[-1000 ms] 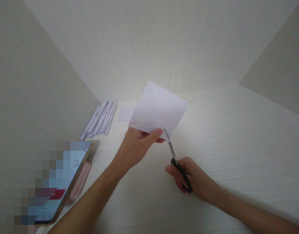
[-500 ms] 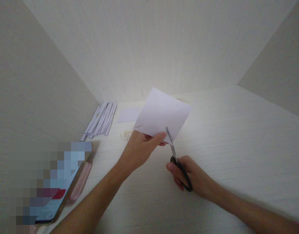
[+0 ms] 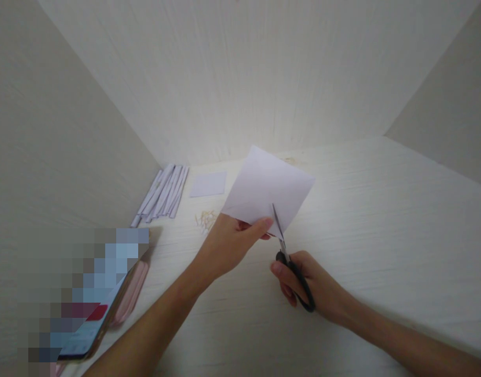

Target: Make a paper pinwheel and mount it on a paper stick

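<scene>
A white sheet of paper (image 3: 264,183) is held up, tilted, above the pale table. My left hand (image 3: 232,238) pinches its lower edge, thumb on top and the other fingers mostly hidden beneath. Black-handled scissors (image 3: 297,277) are in my right hand (image 3: 309,285), with my thumb and fingers round the handles. One blade lies over the paper near its lower right corner, close to my left thumb; the other blade is largely hidden behind the sheet.
At the back left lie several rolled paper tubes (image 3: 165,191) and a flat paper piece (image 3: 208,184). Small thin yellowish and white bits (image 3: 204,219) are scattered nearby. A phone (image 3: 81,335), partly blurred out, leans by a pink case (image 3: 132,293) on the left. Walls enclose the table.
The paper, both hands and the scissors have shifted slightly right and down. The blade remains across the sheet's lower right part, and both grips are unchanged.
</scene>
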Motion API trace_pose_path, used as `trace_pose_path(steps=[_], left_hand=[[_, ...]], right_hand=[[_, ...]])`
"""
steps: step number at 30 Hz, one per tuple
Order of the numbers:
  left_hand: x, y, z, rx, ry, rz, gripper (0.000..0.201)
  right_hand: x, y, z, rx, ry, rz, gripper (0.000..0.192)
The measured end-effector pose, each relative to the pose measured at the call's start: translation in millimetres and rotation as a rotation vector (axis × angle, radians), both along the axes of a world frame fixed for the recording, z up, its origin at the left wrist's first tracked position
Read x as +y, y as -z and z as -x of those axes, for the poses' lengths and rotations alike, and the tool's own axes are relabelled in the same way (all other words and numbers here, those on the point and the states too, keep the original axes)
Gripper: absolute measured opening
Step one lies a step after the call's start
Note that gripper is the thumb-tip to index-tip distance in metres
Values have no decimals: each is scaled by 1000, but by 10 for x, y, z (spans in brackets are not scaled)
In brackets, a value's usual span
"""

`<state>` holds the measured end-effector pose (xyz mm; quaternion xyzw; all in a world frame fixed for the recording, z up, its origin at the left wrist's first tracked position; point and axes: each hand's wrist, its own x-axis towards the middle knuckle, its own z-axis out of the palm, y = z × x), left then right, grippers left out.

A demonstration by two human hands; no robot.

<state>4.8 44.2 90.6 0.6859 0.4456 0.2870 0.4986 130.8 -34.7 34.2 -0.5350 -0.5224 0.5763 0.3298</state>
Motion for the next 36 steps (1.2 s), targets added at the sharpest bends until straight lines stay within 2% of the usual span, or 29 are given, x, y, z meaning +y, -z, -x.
trace_pose_path(steps=[36], left_hand=[[-16,5,20,19,16,16,19]], right_hand=[[0,20,4,-29,7,-19,52]])
